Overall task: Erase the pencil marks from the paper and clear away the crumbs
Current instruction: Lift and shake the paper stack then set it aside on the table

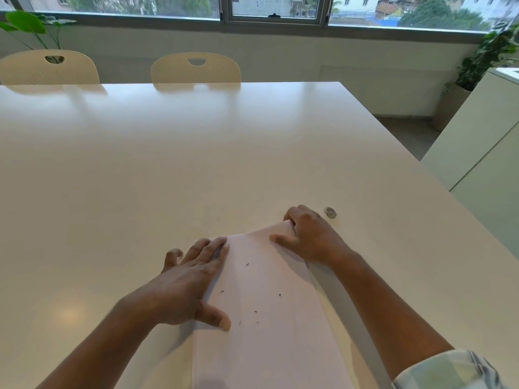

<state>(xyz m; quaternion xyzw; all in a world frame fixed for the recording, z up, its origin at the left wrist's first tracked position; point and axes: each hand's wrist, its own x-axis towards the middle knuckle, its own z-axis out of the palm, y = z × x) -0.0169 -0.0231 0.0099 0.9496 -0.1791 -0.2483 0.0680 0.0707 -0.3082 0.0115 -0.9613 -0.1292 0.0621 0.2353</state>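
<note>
A white sheet of paper (269,318) lies nearest the camera, running from the bottom edge of the view away across the white table (168,164). A few dark crumbs (257,315) are scattered over its middle; no pencil marks can be made out. The left hand (191,279) is open and flat, fingers spread, pressing along the paper's left edge with the thumb on the sheet; it grips nothing. The right hand (307,237) is closed at the far right corner of the paper, fingers curled over the edge and thumb on top, and that corner is lifted off the table. A small grey eraser (330,212) lies on the table just beyond the right hand, apart from it. Two cream chairs (195,68) stand at the far side, below a window (275,9).
</note>
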